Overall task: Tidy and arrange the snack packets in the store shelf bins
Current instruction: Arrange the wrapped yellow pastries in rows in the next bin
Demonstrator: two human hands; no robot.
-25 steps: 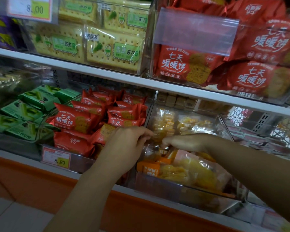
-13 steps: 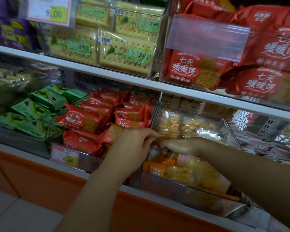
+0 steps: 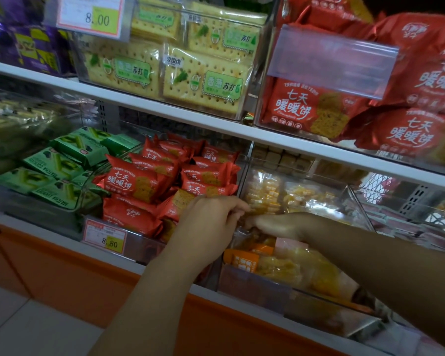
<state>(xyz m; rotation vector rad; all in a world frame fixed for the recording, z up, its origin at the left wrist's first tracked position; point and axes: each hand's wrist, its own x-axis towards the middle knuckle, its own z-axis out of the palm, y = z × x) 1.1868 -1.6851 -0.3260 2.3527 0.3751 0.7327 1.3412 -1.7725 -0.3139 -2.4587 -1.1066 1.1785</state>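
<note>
From my remote seat, both hands have stayed where they were a second ago, meeting at the left wall of the transparent plastic bin on the lower shelf; only the view has slid, so the shelves sit a little further right in frame; the left hand is curled, its fingertips bunched at that wall; the right hand reaches leftward over the bin, its fingers touching the left's; the spot where they meet is blurred, so I cannot tell whether either hand grips anything; the clear packets of yellow snacks lie heaped in that bin beneath the right wrist, unmoved; the red foil biscuit packets fill the next bin to the left, behind the pink and yellow 8.80 price tag; the green matcha cookie packets lie further left.
</note>
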